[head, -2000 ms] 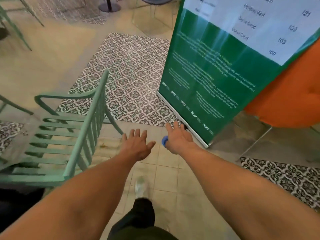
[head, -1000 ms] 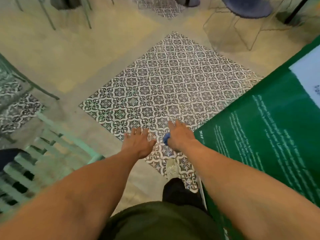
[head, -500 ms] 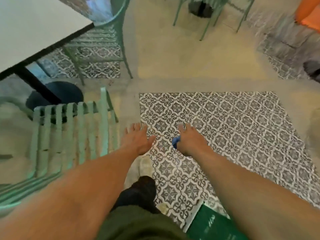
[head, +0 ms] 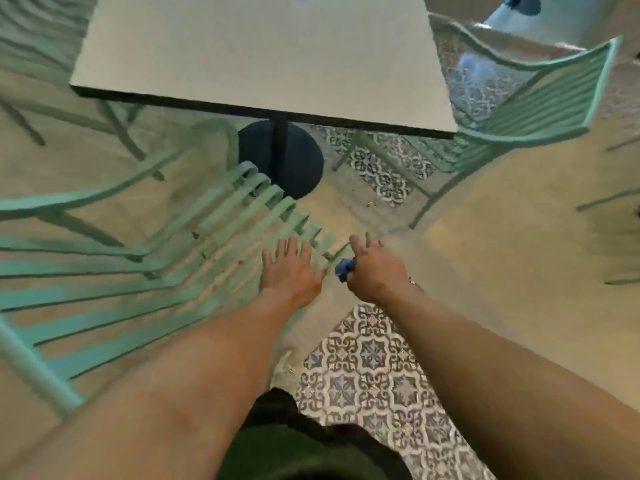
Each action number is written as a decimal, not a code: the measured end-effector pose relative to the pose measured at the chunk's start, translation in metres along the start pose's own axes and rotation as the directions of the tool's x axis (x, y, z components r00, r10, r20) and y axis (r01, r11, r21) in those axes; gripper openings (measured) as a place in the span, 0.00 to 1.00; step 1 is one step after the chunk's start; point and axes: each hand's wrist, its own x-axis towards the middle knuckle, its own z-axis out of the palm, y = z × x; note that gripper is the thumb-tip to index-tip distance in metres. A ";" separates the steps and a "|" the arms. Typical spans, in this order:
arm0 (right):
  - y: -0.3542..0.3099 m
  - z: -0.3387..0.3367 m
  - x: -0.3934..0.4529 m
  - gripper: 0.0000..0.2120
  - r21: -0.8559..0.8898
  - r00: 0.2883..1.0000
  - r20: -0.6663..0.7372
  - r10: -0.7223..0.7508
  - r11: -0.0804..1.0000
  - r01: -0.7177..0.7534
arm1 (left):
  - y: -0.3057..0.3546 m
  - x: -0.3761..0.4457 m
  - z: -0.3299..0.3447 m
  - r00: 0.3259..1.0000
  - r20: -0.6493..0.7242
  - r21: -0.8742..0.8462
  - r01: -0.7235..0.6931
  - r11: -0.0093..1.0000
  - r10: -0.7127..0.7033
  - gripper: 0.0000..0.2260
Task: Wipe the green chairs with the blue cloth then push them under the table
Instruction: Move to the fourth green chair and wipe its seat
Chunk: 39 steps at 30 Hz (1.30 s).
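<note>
A green slatted chair (head: 145, 271) stands at my left front, its seat pulled out from the white table (head: 263, 57). My left hand (head: 291, 271) hovers flat with spread fingers over the right end of the seat slats. My right hand (head: 375, 268) grips the bunched blue cloth (head: 344, 268) just right of the chair. A second green chair (head: 526, 109) stands at the table's right corner, partly under the top. The view is blurred.
The table stands on a black post with a round black base (head: 282, 157). More green chair frames (head: 52, 98) show at the far left and right edge. Patterned tiles (head: 374, 368) lie by my feet, plain beige floor to the right.
My view has swung round from the green banner and tiled floor to the table and chairs. Both hands kept their pose, the right one still holding the cloth.
</note>
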 end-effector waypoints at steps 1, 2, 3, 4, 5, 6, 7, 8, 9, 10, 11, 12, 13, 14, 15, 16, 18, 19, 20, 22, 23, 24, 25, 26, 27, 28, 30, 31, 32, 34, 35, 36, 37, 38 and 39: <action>-0.012 -0.007 0.019 0.28 -0.024 0.997 0.000 -0.074 0.997 0.074 | -0.011 0.007 -0.005 0.997 -0.013 -0.029 0.070 0.997 -0.070 0.31; -0.024 -0.014 0.038 0.27 -0.061 0.988 0.001 -0.153 0.986 0.152 | -0.023 0.014 -0.009 0.990 -0.019 -0.061 0.139 0.988 -0.140 0.31; -0.037 -0.018 0.057 0.27 -0.107 0.974 0.012 -0.228 0.968 0.228 | -0.035 0.020 -0.011 0.978 -0.021 -0.091 0.204 0.975 -0.207 0.31; -0.051 -0.020 0.075 0.26 -0.151 0.955 0.036 -0.293 0.943 0.296 | -0.048 0.026 -0.011 0.962 -0.017 -0.118 0.268 0.956 -0.271 0.31; -0.064 -0.019 0.094 0.26 -0.184 0.935 0.065 -0.349 0.917 0.355 | -0.062 0.029 -0.009 0.944 -0.010 -0.141 0.326 0.935 -0.330 0.31; -0.078 -0.016 0.113 0.26 -0.205 0.915 0.092 -0.393 0.892 0.403 | -0.075 0.031 -0.003 0.924 -0.004 -0.161 0.376 0.912 -0.382 0.31; -0.091 -0.010 0.132 0.26 -0.211 0.891 0.112 -0.440 0.865 0.454 | -0.087 0.034 0.004 0.902 0.001 -0.179 0.424 0.888 -0.431 0.31; -0.106 -0.004 0.150 0.26 -0.201 0.866 0.134 -0.482 0.842 0.500 | -0.099 0.036 0.014 0.878 0.013 -0.191 0.472 0.860 -0.479 0.31; -0.120 0.004 0.167 0.26 -0.179 0.843 0.148 -0.517 0.824 0.537 | -0.109 0.038 0.024 0.851 0.029 -0.202 0.519 0.831 -0.524 0.31; -0.134 0.013 0.184 0.25 -0.170 0.819 0.169 -0.549 0.802 0.573 | -0.120 0.042 0.034 0.821 0.048 -0.214 0.565 0.797 -0.569 0.31; -0.147 0.023 0.201 0.25 -0.180 0.790 0.205 -0.578 0.771 0.610 | -0.129 0.048 0.044 0.788 0.072 -0.228 0.610 0.759 -0.611 0.31; -0.160 0.033 0.217 0.26 -0.197 0.764 0.239 -0.599 0.741 0.643 | -0.138 0.055 0.055 0.757 0.092 -0.245 0.647 0.723 -0.646 0.30; -0.171 0.042 0.234 0.27 -0.213 0.740 0.258 -0.622 0.710 0.671 | -0.147 0.064 0.065 0.732 0.105 -0.263 0.674 0.691 -0.673 0.30; -0.181 0.053 0.250 0.28 -0.225 0.719 0.264 -0.643 0.683 0.695 | -0.157 0.073 0.075 0.709 0.109 -0.276 0.695 0.664 -0.697 0.30; -0.190 0.065 0.267 0.28 -0.229 0.702 0.263 -0.662 0.664 0.712 | -0.168 0.082 0.086 0.688 0.100 -0.276 0.713 0.645 -0.718 0.29; -0.197 0.077 0.285 0.28 -0.224 0.691 0.258 -0.675 0.654 0.723 | -0.180 0.092 0.096 0.668 0.077 -0.265 0.730 0.630 -0.740 0.29; -0.210 0.098 0.321 0.25 -0.154 0.688 0.244 -0.683 0.673 0.723 | -0.208 0.110 0.115 0.638 0.022 -0.211 0.755 0.621 -0.770 0.28; -0.215 0.107 0.339 0.20 -0.102 0.695 0.200 -0.690 0.691 0.716 | -0.223 0.118 0.123 0.626 0.003 -0.170 0.769 0.617 -0.780 0.28; -0.219 0.115 0.359 0.15 -0.052 0.700 0.130 -0.702 0.700 0.712 | -0.239 0.125 0.132 0.620 -0.013 -0.133 0.776 0.616 -0.784 0.28; -0.222 0.128 0.391 0.09 0.004 0.719 -0.055 -0.693 0.720 0.694 | -0.266 0.136 0.151 0.639 -0.006 -0.078 0.766 0.638 -0.769 0.28; -0.219 0.136 0.409 0.09 -0.013 0.719 -0.153 -0.678 0.729 0.685 | -0.276 0.141 0.162 0.664 -0.004 -0.042 0.747 0.664 -0.747 0.26; -0.216 0.146 0.424 0.10 -0.046 0.716 -0.241 -0.656 0.744 0.666 | -0.282 0.145 0.172 0.693 -0.005 -0.005 0.721 0.693 -0.721 0.23; -0.212 0.156 0.436 0.13 -0.075 0.720 -0.308 -0.622 0.770 0.633 | -0.286 0.147 0.181 0.714 -0.015 0.013 0.700 0.714 -0.700 0.21; -0.207 0.168 0.445 0.16 -0.093 0.739 -0.343 -0.581 0.803 0.588 | -0.288 0.149 0.189 0.730 -0.038 0.011 0.683 0.730 -0.683 0.18; -0.205 0.182 0.449 0.17 -0.096 0.768 -0.344 -0.541 0.834 0.544 | -0.290 0.151 0.194 0.737 -0.076 0.020 0.675 0.738 -0.672 0.16; -0.209 0.194 0.444 0.17 -0.075 0.799 -0.327 -0.505 0.857 0.511 | -0.293 0.152 0.200 0.735 -0.117 0.022 0.674 0.738 -0.668 0.14; -0.234 0.224 0.424 0.16 -0.025 0.806 -0.329 -0.492 0.858 0.513 | -0.297 0.155 0.206 0.729 -0.190 0.033 0.674 0.738 -0.657 0.14; -0.256 0.239 0.408 0.15 -0.009 0.785 -0.336 -0.520 0.835 0.550 | -0.299 0.157 0.209 0.733 -0.218 0.041 0.667 0.744 -0.645 0.15; -0.284 0.255 0.388 0.14 -0.002 0.758 -0.310 -0.574 0.798 0.603 | -0.300 0.158 0.211 0.734 -0.229 0.042 0.664 0.747 -0.639 0.14; -0.339 0.292 0.341 0.14 0.001 0.645 -0.186 -0.741 0.657 0.754 | -0.301 0.159 0.218 0.741 -0.225 0.059 0.659 0.750 -0.633 0.16; -0.359 0.310 0.318 0.13 0.004 0.592 -0.132 -0.795 0.597 0.803 | -0.302 0.159 0.221 0.739 -0.251 0.074 0.659 0.748 -0.626 0.18; -0.372 0.324 0.301 0.13 0.026 0.564 -0.120 -0.817 0.566 0.824 | -0.302 0.160 0.223 0.752 -0.262 0.100 0.645 0.758 -0.605 0.22; -0.377 0.331 0.293 0.14 0.063 0.553 -0.109 -0.826 0.549 0.833 | -0.299 0.158 0.222 0.768 -0.254 0.057 0.619 0.783 -0.588 0.26; -0.371 0.330 0.294 0.15 0.043 0.515 -0.113 -0.850 0.513 0.857 | -0.297 0.158 0.220 0.789 -0.244 0.044 0.590 0.806 -0.564 0.25; -0.356 0.322 0.303 0.17 -0.044 0.425 -0.100 -0.900 0.431 0.901 | -0.295 0.158 0.219 0.781 -0.237 0.055 0.605 0.795 -0.578 0.21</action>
